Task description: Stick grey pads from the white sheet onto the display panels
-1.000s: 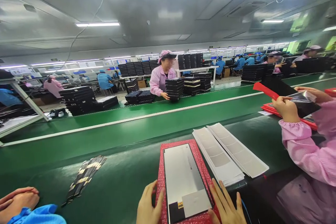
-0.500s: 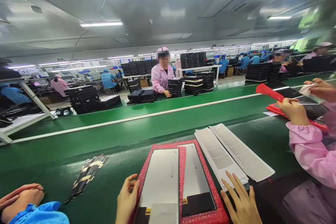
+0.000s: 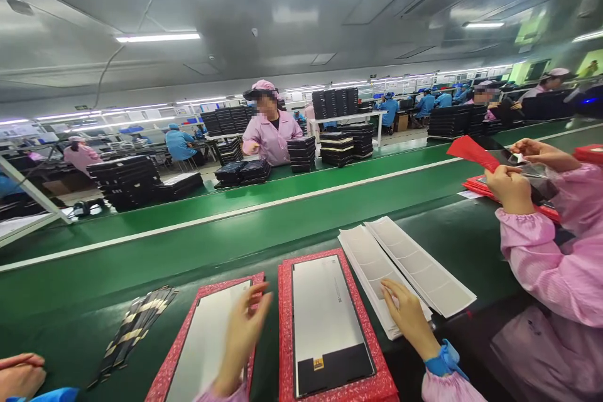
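Note:
My left hand (image 3: pixel 245 326), a little blurred, is over the left display panel (image 3: pixel 207 333), which rests on red foam wrap. Its fingers are half curled and apart from the thumb, with nothing between them. Next to it, a second display panel (image 3: pixel 318 308) lies face up on a stack of red foam sheets, silver-white with a black lower band and a small yellow tab. My right hand (image 3: pixel 409 317) is at the left label sheet (image 3: pixel 367 264), its fingertips drawn together on the surface. Another label sheet (image 3: pixel 421 267) lies alongside to the right.
Dark strips (image 3: pixel 134 330) are fanned out at the left. Another person's hand (image 3: pixel 21 377) rests in the lower left corner. On the right, a pink-sleeved co-worker (image 3: pixel 541 226) holds a red sheet (image 3: pixel 473 152). A green conveyor (image 3: pixel 202 226) crosses behind, with black stacks (image 3: pixel 125 182) beyond.
The left panel and its red wrap have moved left, away from the other panel, with my left hand. My right hand's spread fingers have drawn together on the label sheet. The view has shifted slightly.

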`<action>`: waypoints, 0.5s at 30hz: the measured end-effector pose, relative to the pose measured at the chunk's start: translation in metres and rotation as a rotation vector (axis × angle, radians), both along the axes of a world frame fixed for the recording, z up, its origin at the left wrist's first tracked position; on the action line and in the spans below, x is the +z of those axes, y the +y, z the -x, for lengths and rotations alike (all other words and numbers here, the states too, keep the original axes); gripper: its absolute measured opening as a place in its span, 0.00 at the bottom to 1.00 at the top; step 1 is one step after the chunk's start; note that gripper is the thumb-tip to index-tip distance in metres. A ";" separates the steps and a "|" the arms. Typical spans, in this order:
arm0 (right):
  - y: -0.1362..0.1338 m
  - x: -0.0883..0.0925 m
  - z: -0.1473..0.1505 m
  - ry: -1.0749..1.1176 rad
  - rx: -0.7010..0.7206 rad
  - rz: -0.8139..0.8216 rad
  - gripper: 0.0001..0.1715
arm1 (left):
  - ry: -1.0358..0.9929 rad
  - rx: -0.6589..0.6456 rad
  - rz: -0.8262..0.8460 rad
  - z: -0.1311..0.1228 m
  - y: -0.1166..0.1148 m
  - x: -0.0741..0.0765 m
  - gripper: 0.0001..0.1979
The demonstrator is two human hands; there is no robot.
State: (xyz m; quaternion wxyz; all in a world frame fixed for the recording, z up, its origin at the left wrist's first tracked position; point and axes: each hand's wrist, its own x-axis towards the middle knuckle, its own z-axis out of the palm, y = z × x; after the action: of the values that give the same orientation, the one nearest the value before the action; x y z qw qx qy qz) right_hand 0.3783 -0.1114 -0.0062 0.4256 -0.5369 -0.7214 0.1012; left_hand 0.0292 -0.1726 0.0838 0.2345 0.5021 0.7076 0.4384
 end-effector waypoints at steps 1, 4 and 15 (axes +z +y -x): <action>0.003 -0.002 0.001 0.003 -0.003 0.014 0.19 | -0.106 -0.217 0.018 -0.039 0.017 0.005 0.21; 0.009 -0.004 0.001 0.015 -0.010 0.055 0.20 | -0.198 -0.545 0.198 -0.138 0.057 -0.002 0.19; 0.011 0.005 -0.005 0.063 -0.001 0.104 0.20 | -0.156 -0.492 0.327 -0.204 0.088 -0.058 0.16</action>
State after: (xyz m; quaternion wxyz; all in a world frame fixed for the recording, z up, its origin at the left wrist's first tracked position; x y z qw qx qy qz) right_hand 0.3830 -0.1002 -0.0008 0.4198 -0.5550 -0.7011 0.1554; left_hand 0.2332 -0.0846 0.0259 0.4651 0.5787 0.6059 0.2858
